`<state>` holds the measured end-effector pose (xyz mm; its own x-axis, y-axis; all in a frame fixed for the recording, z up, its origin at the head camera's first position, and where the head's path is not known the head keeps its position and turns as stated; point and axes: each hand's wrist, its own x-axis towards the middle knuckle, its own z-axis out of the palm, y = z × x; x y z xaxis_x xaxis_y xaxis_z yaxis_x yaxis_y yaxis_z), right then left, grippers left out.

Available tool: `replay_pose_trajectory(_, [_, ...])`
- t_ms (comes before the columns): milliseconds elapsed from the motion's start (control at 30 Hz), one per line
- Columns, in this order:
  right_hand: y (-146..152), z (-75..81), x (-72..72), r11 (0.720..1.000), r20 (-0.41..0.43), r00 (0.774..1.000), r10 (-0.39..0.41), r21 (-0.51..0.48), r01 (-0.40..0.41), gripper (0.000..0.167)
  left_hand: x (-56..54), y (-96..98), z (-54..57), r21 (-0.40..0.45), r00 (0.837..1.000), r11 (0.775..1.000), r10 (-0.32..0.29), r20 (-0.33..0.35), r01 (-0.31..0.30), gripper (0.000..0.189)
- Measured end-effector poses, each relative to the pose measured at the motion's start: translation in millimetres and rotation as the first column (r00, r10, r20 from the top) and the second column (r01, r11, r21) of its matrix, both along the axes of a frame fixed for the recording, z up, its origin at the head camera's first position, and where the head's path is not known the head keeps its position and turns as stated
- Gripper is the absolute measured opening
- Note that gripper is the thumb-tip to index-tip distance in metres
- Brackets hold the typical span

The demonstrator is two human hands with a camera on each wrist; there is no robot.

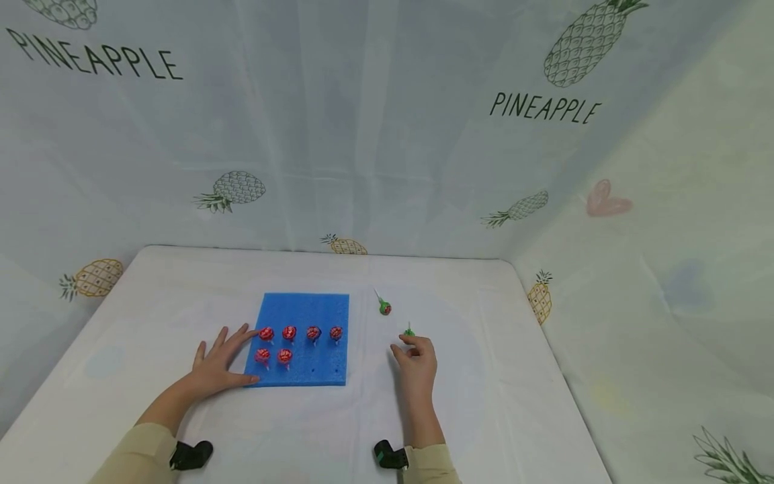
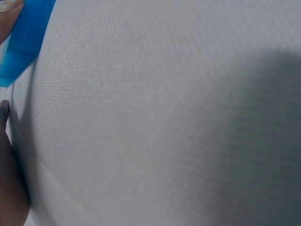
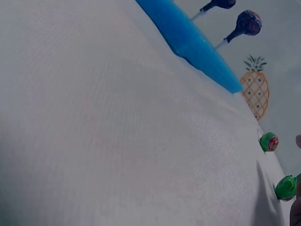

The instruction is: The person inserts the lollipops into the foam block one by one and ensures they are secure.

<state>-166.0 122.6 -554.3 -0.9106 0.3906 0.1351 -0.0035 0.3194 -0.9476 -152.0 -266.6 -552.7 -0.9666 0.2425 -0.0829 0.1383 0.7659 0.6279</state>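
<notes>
Head view: left hand (image 1: pixel 216 372) spread, likely steadying blue board (image 1: pixel 305 308); right hand (image 1: pixel 418 364) at nearer green lollipop (image 1: pixel 409 331), grip I can't tell.

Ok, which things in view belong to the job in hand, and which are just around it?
In the job, as it looks:
- blue board
- six lollipops standing in it
- two green-wrapped lollipops off the board
- left hand, touching the board
- right hand, by the nearer green-wrapped one

Just around:
- pineapple-print backdrop
- white table covering
- black wrist devices
</notes>
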Motion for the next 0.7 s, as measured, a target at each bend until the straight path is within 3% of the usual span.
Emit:
replay_pose_trajectory(267, [6, -1.9, -4.9, 0.996, 0.040, 0.995, -0.092, 0.020, 0.091, 0.020, -1.5, -1.5, -3.6, 0.006, 1.000, 1.000, -0.001, -0.016, 0.001, 0.095])
replay_pose_trajectory(700, [15, -4.0, -21.8, 0.995, 0.146, 0.989, -0.004, 0.098, -0.011, 0.021, -1.6, -1.4, -3.0, 0.012, 1.000, 1.000, 0.004, -0.011, -0.003, 0.094])
